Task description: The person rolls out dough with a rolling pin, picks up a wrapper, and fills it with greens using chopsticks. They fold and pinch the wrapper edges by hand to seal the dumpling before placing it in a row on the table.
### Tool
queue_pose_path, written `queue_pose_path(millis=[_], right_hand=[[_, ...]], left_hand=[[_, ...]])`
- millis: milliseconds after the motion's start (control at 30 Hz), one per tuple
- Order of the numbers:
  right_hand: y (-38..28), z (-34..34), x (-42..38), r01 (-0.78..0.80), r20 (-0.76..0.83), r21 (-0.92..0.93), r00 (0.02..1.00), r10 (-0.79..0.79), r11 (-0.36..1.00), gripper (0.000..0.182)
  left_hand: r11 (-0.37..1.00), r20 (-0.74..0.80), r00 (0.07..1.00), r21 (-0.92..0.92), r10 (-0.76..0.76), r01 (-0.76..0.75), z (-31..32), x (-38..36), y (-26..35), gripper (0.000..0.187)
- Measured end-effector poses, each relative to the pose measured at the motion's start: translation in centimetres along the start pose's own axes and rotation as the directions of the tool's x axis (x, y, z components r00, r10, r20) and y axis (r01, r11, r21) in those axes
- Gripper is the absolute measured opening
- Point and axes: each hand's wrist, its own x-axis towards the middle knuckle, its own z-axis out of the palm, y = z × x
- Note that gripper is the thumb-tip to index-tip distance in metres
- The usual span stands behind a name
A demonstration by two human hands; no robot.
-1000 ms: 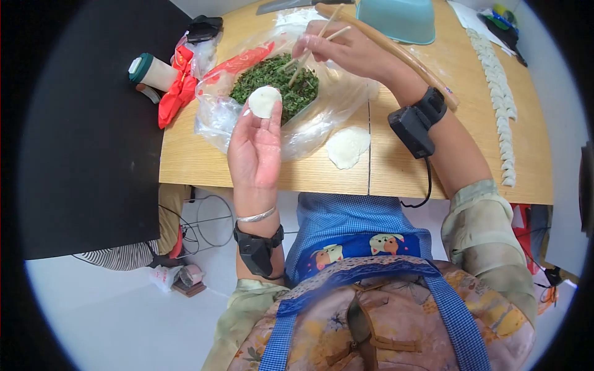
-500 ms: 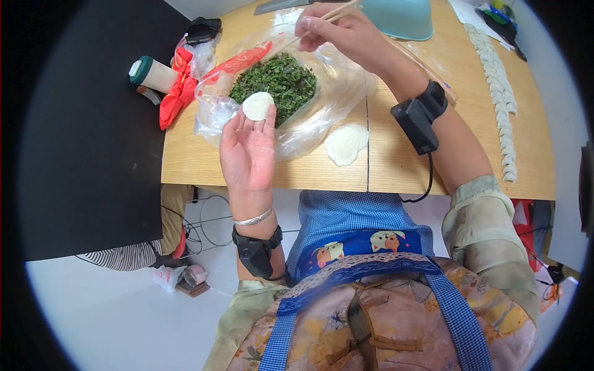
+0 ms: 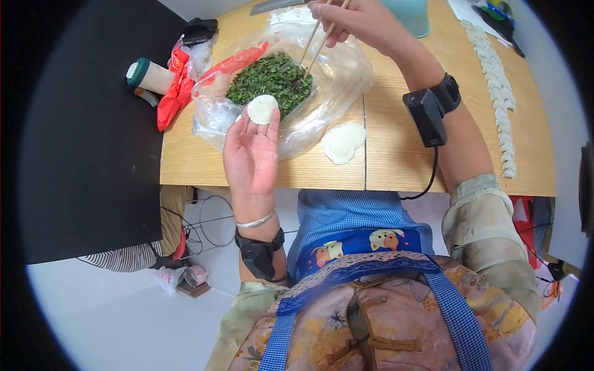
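Note:
A round white dumpling wrapper (image 3: 262, 109) rests on the fingers of my left hand (image 3: 252, 157), which is palm up at the near edge of the filling. My right hand (image 3: 359, 26) grips a pair of wooden chopsticks (image 3: 324, 41), their tips spread and touching the right side of the chopped green filling (image 3: 266, 81). Under and around the filling lies a crumpled clear plastic bag (image 3: 348, 69). A few overlapping wrappers (image 3: 342, 143) lie on the table to the right of my left hand.
Long rows of folded dumplings (image 3: 495, 77) run along the table's right side. A pale blue container (image 3: 409, 15) stands at the back. On the left are a green-lidded jar (image 3: 151, 75) and a red bag (image 3: 175, 102), beside a black panel (image 3: 86, 130).
My right hand has shifted right, and the chopsticks have swung from slanting left to pointing down at the filling's right side. My left hand has barely moved with its wrapper.

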Motion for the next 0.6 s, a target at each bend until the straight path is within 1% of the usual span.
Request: queue_pose_path(millis=[67,100,167,200,267,400,467,600], right_hand=[[-0.1,-0.2,-0.1,0.037,0.046,0.001,0.998,-0.037,0.999,0.026],[-0.1,-0.1,-0.1,0.037,0.045,0.001,0.998,-0.037,0.999,0.026],[-0.1,0.3,-0.1,0.041,0.113,-0.01,0.993,-0.04,0.999,0.026],[-0.1,0.5,-0.1,0.041,0.112,-0.009,0.993,-0.04,0.999,0.026],[-0.2,0.8,-0.2,0.028,0.173,-0.054,0.985,-0.018,0.998,0.027],[-0.5,1.1,-0.5,0.011,0.185,-0.048,0.983,-0.002,0.999,0.026],[-0.7,1.0,-0.5,0.022,0.213,-0.126,0.977,0.006,0.992,0.026],[-0.5,1.4,-0.8,0.012,0.188,-0.117,0.982,0.01,0.993,0.026]], left_hand=[[1.0,0.001,1.0,0.016,0.023,-0.023,0.0,0.0,-0.1,0.039],[1.0,0.001,1.0,0.016,0.023,-0.023,0.0,0.0,-0.1,0.039],[1.0,0.0,1.0,0.017,0.019,-0.019,0.0,-0.1,-0.2,0.039],[1.0,0.0,1.0,0.019,0.019,-0.019,0.0,-0.1,-0.2,0.039],[1.0,-0.003,1.0,0.011,0.013,-0.013,0.1,-0.2,-0.2,0.039],[1.0,-0.005,1.0,0.009,-0.012,0.012,0.0,-0.2,-0.2,0.04],[1.0,0.02,1.0,0.003,-0.024,0.024,-0.1,-0.2,-0.2,0.05],[0.998,-0.006,0.999,0.045,-0.036,0.036,-0.2,-0.3,-0.1,0.052]])
